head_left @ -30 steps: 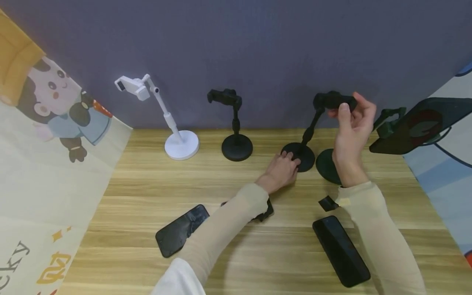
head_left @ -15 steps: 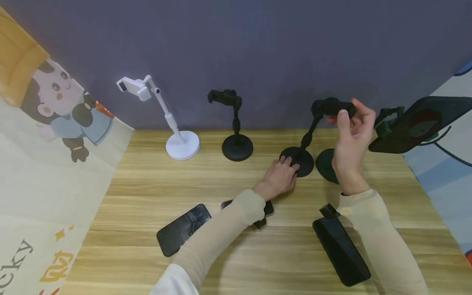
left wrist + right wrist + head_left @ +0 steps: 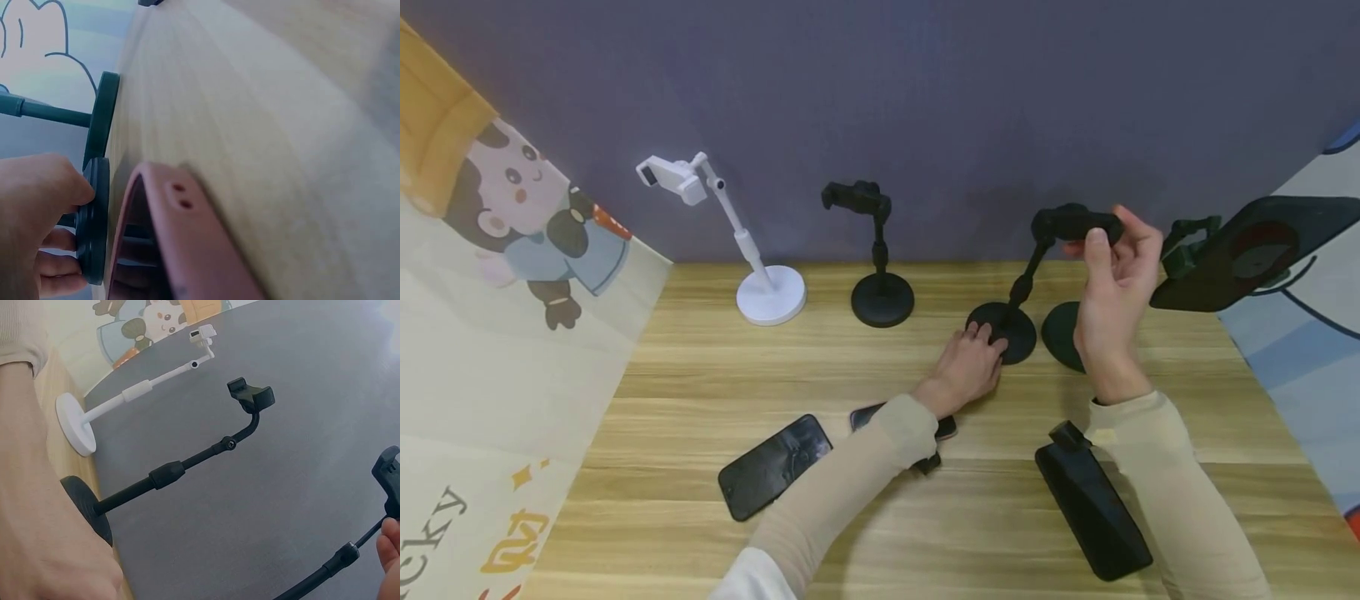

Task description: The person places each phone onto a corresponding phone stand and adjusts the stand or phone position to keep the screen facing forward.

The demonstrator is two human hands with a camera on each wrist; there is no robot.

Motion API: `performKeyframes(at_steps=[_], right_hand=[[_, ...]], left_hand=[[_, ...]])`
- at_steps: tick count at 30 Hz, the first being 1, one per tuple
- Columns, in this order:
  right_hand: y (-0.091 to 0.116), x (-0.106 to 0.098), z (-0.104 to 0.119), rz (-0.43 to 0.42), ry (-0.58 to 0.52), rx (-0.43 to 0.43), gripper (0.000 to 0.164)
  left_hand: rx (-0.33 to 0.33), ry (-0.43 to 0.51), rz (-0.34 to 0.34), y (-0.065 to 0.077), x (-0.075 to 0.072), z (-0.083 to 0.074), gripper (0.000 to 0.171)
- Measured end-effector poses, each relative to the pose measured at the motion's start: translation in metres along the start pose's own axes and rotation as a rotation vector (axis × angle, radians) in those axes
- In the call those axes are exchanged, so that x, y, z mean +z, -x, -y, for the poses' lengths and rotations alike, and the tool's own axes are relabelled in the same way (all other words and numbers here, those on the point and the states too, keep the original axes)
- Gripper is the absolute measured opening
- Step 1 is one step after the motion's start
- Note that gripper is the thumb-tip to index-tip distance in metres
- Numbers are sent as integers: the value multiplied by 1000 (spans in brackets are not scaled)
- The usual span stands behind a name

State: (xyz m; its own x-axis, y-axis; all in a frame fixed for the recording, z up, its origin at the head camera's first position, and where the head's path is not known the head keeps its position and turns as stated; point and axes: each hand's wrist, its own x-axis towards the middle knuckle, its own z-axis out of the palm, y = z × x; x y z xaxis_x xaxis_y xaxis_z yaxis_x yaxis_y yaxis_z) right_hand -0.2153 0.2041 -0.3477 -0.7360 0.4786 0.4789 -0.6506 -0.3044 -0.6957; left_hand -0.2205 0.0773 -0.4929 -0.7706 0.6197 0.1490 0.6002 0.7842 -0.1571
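My left hand [image 3: 964,367] grips the round base [image 3: 1011,325] of a black phone stand, its fingers over the near left side. In the left wrist view the thumb and fingers bear on that base [image 3: 94,231]. My right hand [image 3: 1116,308] pinches the right end of the same stand's phone clamp [image 3: 1071,222] between thumb and fingers. The stand's arm [image 3: 1026,279] leans to the right. In the right wrist view, fingertips [image 3: 390,540] show at the clamp [image 3: 389,475]. Beside it stands a dark green stand [image 3: 1062,335], partly hidden by my right hand.
A white phone stand [image 3: 771,296] and another black one [image 3: 882,300] stand along the grey back panel [image 3: 925,100]. A flat dark tablet [image 3: 1262,258] juts out at right. Phones lie in front: one at left [image 3: 767,475], one at right [image 3: 1093,517], one [image 3: 867,414] partly under my left forearm.
The black stand has slid slightly toward me and left, my left hand moving with its base. The clamp and my right hand are a little lower.
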Motion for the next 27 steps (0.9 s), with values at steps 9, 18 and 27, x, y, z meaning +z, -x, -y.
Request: performKeyframes(at_steps=[9, 18, 27], right_hand=[[3, -1, -1, -3, 29, -64, 32], [3, 2, 2, -3, -19, 9, 33], [1, -1, 0, 34, 3, -38, 33]], left_hand=[[-20, 44, 27, 4, -2, -1, 36], [-36, 123, 13, 6, -3, 1, 40], [-29, 162, 30, 9, -1, 2, 42]])
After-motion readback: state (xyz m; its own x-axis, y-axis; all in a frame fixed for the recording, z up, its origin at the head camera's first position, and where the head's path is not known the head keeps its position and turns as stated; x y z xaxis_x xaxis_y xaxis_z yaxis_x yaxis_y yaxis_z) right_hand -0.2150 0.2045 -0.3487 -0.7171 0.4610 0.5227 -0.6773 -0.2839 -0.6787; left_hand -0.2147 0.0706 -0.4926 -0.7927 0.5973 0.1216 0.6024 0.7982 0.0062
